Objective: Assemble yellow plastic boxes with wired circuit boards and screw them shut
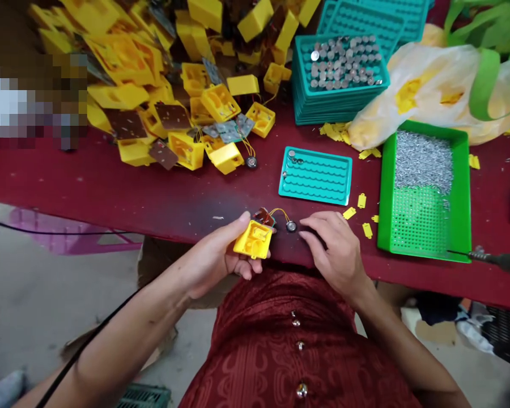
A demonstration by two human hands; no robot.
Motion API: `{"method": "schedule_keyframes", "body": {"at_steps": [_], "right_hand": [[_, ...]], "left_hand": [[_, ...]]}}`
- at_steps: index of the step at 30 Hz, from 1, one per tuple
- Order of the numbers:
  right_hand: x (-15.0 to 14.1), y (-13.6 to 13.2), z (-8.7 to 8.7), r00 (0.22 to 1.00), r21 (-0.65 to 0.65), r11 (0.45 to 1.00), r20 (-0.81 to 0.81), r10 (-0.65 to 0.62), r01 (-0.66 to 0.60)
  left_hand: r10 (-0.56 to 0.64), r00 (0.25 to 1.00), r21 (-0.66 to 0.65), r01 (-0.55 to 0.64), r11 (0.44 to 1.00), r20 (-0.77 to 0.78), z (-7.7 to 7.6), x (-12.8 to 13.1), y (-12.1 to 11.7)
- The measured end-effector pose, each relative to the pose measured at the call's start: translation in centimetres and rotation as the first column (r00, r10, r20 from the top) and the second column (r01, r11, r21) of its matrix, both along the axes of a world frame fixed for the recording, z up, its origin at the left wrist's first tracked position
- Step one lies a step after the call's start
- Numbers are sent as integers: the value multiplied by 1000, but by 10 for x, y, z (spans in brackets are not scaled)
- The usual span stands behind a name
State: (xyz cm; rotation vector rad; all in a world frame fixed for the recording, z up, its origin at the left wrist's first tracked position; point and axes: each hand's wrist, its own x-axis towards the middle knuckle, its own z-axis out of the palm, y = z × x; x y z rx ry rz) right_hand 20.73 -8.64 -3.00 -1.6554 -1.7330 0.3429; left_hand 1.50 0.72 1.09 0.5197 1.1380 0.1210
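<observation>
My left hand grips a small yellow plastic housing at the table's front edge, its hollow side facing up. A brown circuit board sticks out behind the housing. Two yellow wires arch from there to a small round speaker-like part on the tabletop. Just right of that round part is my right hand, thumb and forefinger apart with nothing between them. Beyond both hands lies a teal tray with a few round metal pieces in its upper left corner.
Yellow housings with boards are heaped at the back left. Stacked teal trays hold metal discs. At right stand a green basket of small metal screws, a screwdriver-like tool and a plastic bag. Yellow tabs lie loose nearby.
</observation>
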Motion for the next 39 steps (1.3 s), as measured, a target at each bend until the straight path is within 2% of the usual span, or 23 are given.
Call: {"method": "schedule_keyframes", "body": {"at_steps": [5,8,11,13,15,17,19,23,29,33,39], "right_hand": [[-10,9,-5,990,-44,998,132,-48,55],[-14,10,-6,977,-72,996,208,-34,50],[-8,13,-3,980,-94,995,200,-9,28],[-1,15,2,996,-95,993,72,-59,66],[7,16,11,979,-126,985,-151,-137,119],[10,14,23,925,-167,980,-344,-161,109],[9,11,32,909,-165,985,-400,-116,53],[-1,5,36,974,-56,998,-226,-25,13],[-7,5,30,999,13,1000,-49,-14,14],[-7,4,31,1000,-3,1000,9,4,-4],[-7,1,39,984,-112,992,161,79,-61]], "left_hand": [[77,996,8,-77,997,53,0,3,-3],[138,982,5,-140,990,128,-1,2,-5],[212,949,-81,-198,977,235,-2,4,-8],[249,921,-159,-209,965,300,-4,8,-10],[281,896,-178,-232,956,343,-8,15,-13],[311,873,-123,-285,950,376,-14,23,-16],[320,853,-50,-329,943,414,-18,30,-18],[286,855,34,-332,943,433,-24,35,-21],[266,880,94,-326,941,393,-22,35,-24],[241,906,169,-313,935,347,-20,37,-26],[96,971,431,-184,883,218,-14,36,-28]]}}
